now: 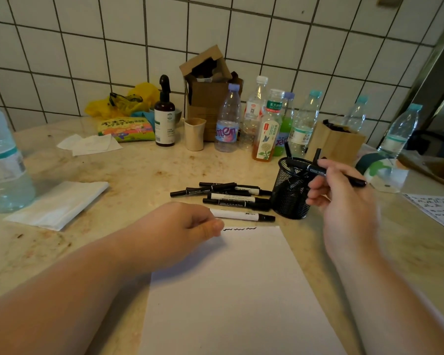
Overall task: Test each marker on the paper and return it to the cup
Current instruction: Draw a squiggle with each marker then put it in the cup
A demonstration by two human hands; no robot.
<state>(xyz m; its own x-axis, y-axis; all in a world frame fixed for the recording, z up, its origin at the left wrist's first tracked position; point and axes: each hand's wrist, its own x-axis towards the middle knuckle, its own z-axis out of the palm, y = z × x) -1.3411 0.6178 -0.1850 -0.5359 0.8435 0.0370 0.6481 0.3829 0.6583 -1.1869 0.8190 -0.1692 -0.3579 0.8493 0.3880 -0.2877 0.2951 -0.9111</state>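
Note:
A white sheet of paper point(231, 290) lies in front of me with a short black squiggle point(240, 229) along its top edge. My left hand point(187, 226) rests on the paper's top left corner, fingers curled, touching the end of a white-barrelled marker point(244, 216). Several more black and white markers point(223, 193) lie in a loose pile behind it. A black mesh cup point(290, 193) stands to the right with a few markers in it. My right hand point(341, 193) holds a black marker point(318, 170) level over the cup's rim.
Several plastic bottles point(227, 119), a dark spray bottle point(164, 116), a beige cup point(194, 134) and cardboard boxes point(208, 98) line the tiled wall. A large water bottle point(3, 160) and folded tissue point(59, 203) sit at left. Another written sheet point(438, 211) lies far right.

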